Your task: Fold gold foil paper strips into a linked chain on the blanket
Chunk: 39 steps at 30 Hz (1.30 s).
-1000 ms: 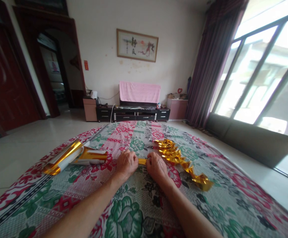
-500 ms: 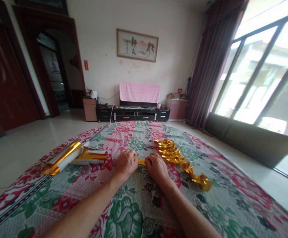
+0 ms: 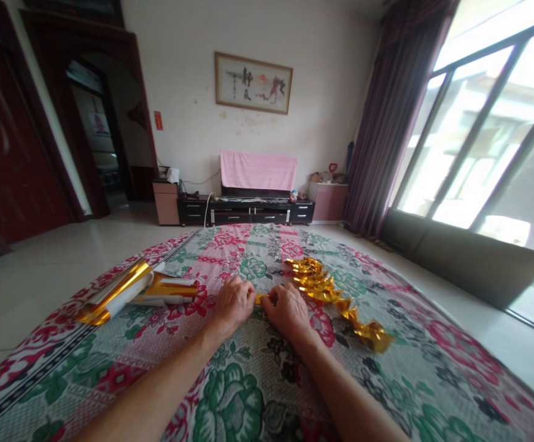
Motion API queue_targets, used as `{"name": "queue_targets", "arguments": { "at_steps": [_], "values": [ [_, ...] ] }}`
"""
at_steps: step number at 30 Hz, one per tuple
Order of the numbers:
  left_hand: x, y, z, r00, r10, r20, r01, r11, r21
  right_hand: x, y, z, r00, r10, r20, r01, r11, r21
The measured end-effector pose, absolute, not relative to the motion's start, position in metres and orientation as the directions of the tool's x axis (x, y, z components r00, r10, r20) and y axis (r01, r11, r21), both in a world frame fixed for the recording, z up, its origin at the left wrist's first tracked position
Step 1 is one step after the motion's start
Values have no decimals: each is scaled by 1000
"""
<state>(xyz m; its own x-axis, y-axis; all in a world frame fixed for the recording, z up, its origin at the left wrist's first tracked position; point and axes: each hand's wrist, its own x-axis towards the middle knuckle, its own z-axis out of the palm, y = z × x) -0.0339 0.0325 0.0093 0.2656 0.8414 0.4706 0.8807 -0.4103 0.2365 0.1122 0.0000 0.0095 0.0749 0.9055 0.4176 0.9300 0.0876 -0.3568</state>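
Observation:
A small folded piece of gold foil paper (image 3: 259, 299) shows between my two hands, just above the patterned tablecloth (image 3: 230, 393). My left hand (image 3: 236, 301) has its fingers closed on the left end of it. On the right end, the fingers of my right hand (image 3: 288, 307) are bent and pinched together; most of the piece is hidden behind them. Right of my right hand lies a row of several folded gold foil pieces (image 3: 320, 287), trailing toward me. Rolled gold foil sheets with white backs (image 3: 168, 290) rest left of my left hand.
Beyond the table stands a low black TV cabinet (image 3: 253, 215), with a pink cloth (image 3: 258, 170) over the television. A framed picture (image 3: 253, 83) hangs on the wall. Purple curtains (image 3: 377, 123) and large windows are at the right, dark red doors (image 3: 9, 135) at the left.
My right hand has moved slightly left, closer to my left hand, so less of the gold foil strip shows between them. The row of folded pieces and the rolled sheets stay put.

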Motion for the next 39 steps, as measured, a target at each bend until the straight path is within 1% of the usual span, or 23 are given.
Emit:
{"name": "queue_targets", "arguments": {
  "at_steps": [3, 8, 12, 18, 25, 28, 33, 39],
  "values": [
    [-35, 33, 9, 279, 835, 475, 872, -427, 240, 113, 0, 10, 74, 910, 408, 925, 91, -369],
    [-37, 34, 8, 292, 839, 459, 854, -445, 270, 120, -2, 14, -9, 916, 400, 904, 179, -389],
    [-37, 32, 9, 312, 831, 461, 853, -458, 249, 122, -4, 15, -34, 916, 399, 900, 202, -385],
    [-37, 31, 10, 316, 832, 456, 872, -444, 207, 118, -5, 13, -14, 899, 439, 915, 188, -356],
    [-38, 30, 11, 336, 828, 448, 866, -459, 199, 124, -2, 11, -58, 900, 432, 893, 240, -380],
    [-38, 30, 11, 333, 829, 449, 869, -455, 196, 123, -2, 11, -37, 904, 426, 899, 217, -382],
    [-37, 29, 12, 316, 838, 445, 872, -442, 212, 117, -4, 13, 9, 911, 411, 928, 146, -343],
    [-36, 27, 13, 298, 830, 471, 859, -449, 248, 117, -3, 11, 5, 906, 423, 930, 151, -335]
  ]
}}
